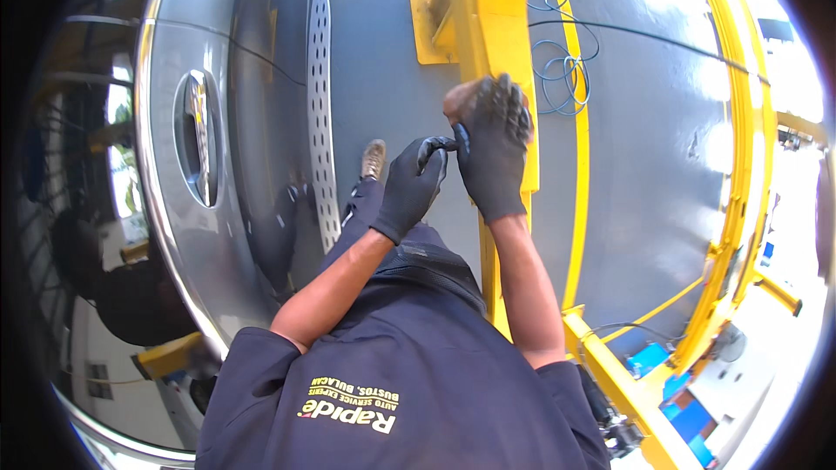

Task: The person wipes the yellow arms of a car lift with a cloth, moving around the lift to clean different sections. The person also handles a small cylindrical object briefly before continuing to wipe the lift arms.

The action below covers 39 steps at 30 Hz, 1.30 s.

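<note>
Both my hands wear black gloves and are close together in front of a yellow steel post. My left hand (413,190) is closed, its thumb and fingertips pinched together against the thumb of my right glove; anything between them is too small to tell. Back upward, my right hand (495,161) has its fingers bent over a brown, skin-toned shape (460,102), which shows at the glove's edges. The glove hides most of this shape, so I cannot make out what it is. The yellow post (496,26) lies just behind the right hand.
A dark grey car door with a chrome handle (205,139) stands close on my left. Along the car runs a silver perforated running board (320,104). Thin hose (566,91) lies coiled on the grey floor at right, near a yellow line (582,209) and another yellow frame (727,191).
</note>
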{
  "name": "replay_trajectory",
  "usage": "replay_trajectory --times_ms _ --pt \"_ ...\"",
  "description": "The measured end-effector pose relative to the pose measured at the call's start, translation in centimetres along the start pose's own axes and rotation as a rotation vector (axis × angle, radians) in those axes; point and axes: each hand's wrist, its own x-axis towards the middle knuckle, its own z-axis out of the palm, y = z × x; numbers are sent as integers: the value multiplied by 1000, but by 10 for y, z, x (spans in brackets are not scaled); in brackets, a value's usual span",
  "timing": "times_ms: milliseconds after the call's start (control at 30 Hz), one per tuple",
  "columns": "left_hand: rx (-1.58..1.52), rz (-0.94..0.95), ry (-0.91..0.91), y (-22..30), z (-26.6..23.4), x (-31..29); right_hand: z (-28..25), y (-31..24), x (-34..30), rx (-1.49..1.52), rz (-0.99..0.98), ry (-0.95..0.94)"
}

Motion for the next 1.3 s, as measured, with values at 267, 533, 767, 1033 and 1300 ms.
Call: replay_trajectory --times_ms 267,533,767,1033,1300 --pt "177 -27 -146 -12 50 7 -36 -5 -51 -33 9 -318" --pt "281 -7 -42 -4 74 81 -23 3 13 202 73 -187" --pt "452 34 16 -6 80 108 -47 17 6 347 67 223" --pt "214 451 433 9 51 284 -16 23 14 238 295 533" --pt "49 375 295 9 54 189 -21 26 13 130 364 554"
